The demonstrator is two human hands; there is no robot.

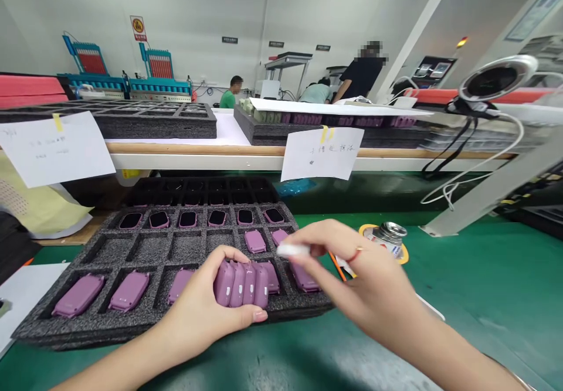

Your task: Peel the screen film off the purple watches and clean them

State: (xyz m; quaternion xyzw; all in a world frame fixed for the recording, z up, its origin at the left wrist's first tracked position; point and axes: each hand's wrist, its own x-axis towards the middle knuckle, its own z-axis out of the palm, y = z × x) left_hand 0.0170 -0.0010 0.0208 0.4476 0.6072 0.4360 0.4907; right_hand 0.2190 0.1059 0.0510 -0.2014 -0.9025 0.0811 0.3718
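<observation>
Several purple watch bodies point(241, 285) are stacked side by side in my left hand point(197, 297), its fingers and thumb closed around them. Their narrow sides, each with a small pale mark, face me. To the right, my right hand point(356, 268) pinches a small white piece point(292, 250), like a folded wipe; it is blurred and its kind is unclear. Both hands are over a dark foam tray point(79, 329) with compartments. In its front row lie purple watch bodies point(129, 290) with their backs up. Further back, watches with black screens point(188, 220) lie face up.
A metal-lidded container point(391, 235) in a yellow holder stands right of the tray on the green table point(484, 297). Above runs a shelf with more foam trays point(158, 124) and hanging paper notes point(323, 153). A round device with cables point(497, 80) is at right. People work behind.
</observation>
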